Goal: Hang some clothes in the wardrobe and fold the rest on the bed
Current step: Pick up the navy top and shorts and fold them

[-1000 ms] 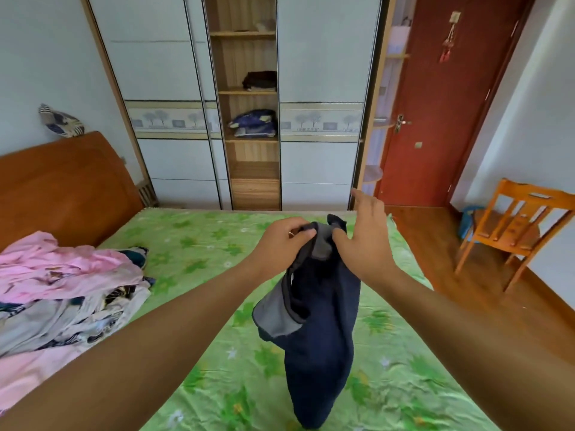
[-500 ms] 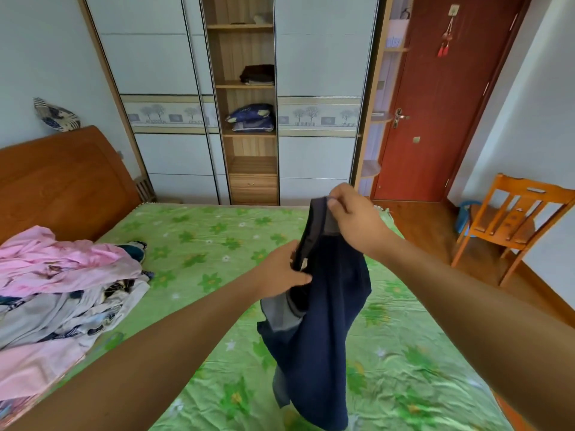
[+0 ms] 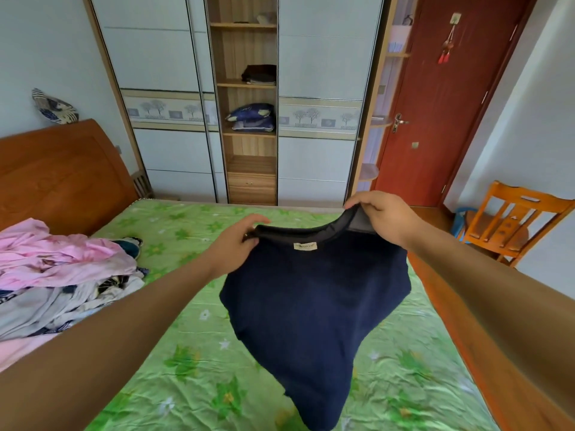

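- While both my arms reach out over the bed with the green flower-print sheet [image 3: 193,362], I hold a dark navy knitted garment [image 3: 314,306] up by its top edge, spread out between my hands
- My left hand [image 3: 233,244] pinches the left end of the dark collar band, thumb underneath and fingers on top
- My right hand [image 3: 382,216] is closed over the right end of the same band, a little higher than the left, so the two hands sit well apart
- A small white label [image 3: 305,245] shows just under the collar, and the fabric hangs down to a point above the sheet
- A heap of pink, grey and patterned clothes [image 3: 59,281] lies on the bed's left side by the brown wooden headboard [image 3: 62,175]
- Beyond the bed stands the white sliding-door wardrobe [image 3: 161,88]; its open wooden shelves hold folded dark clothes [image 3: 259,74] and a folded blue bundle [image 3: 252,116]
- An orange wooden chair [image 3: 510,222] stands on the right near the red-brown door [image 3: 441,104]
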